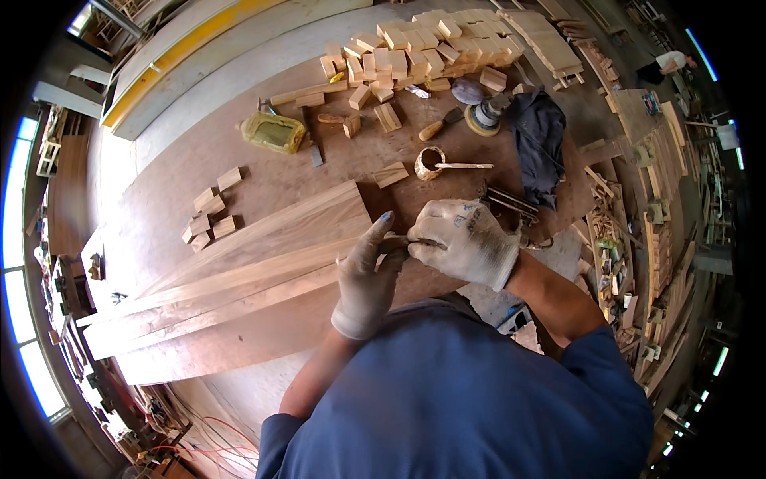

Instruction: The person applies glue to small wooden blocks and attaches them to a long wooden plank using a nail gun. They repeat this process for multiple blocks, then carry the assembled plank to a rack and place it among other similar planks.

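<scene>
One shirt (pixel 471 399), two gloved hands (pixel 365 281) (pixel 464 241), one pot (pixel 422 167)

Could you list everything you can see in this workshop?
Blocks: many, tan, mostly piled at the table's back; some left
Boards: several, brown, table's left
Container: one, yellowish, table's back left
Scraper: one, wooden-handled, near sander
Sander: one, dark, beside cloth
Cloth: one, dark, table's right
Cup: one, brownish-white, beyond hands
Stick: one, tan, on cup
Table: one, reddish-brown, centre
Lumber: many, tan, right
Person: one, white top, far right
Edge clutter: unclear
Left hand: one, whitish glove, by right fingertips
Right hand: one, whitish glove, centre
Shirt: one, blue, bottom
</scene>
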Available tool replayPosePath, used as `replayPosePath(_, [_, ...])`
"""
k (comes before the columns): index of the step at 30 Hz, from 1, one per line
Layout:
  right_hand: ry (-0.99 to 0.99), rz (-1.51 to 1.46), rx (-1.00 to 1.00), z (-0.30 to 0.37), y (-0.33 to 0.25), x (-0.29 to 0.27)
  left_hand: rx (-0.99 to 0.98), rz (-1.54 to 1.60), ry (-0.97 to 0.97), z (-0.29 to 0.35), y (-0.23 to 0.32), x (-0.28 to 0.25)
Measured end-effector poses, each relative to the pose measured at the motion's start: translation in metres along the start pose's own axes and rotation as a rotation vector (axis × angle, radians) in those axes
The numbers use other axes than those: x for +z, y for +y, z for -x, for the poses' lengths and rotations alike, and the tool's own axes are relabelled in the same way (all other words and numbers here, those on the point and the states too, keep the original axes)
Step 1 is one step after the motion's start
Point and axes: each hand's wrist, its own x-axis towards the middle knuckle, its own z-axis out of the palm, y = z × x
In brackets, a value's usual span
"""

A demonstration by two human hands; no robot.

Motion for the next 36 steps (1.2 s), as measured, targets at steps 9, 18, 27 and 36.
replayPosePath(9, [0.042, 0.238, -0.059, 0.001, -0.003, 0.023, 0.092, -0.156, -0.040, 0.004, -0.005, 0.000])
replayPosePath(18, [-0.040, -0.137, 0.421, 0.015, 0.028, 0.012, -0.114, 0.053, -0.036, 0.006, 0.000, 0.001])
replayPosePath(27, [-0.329, -0.040, 0.520, 0.063, 0.070, 0.056, -0.260, 0.138, 0.098, 0.015, -0.067, -0.046])
replayPosePath(36, [0.180, -0.469, 0.940, 0.047, 0.140, 0.066, 0.006, -0.964, -0.214, 0.019, -0.131, -0.101])
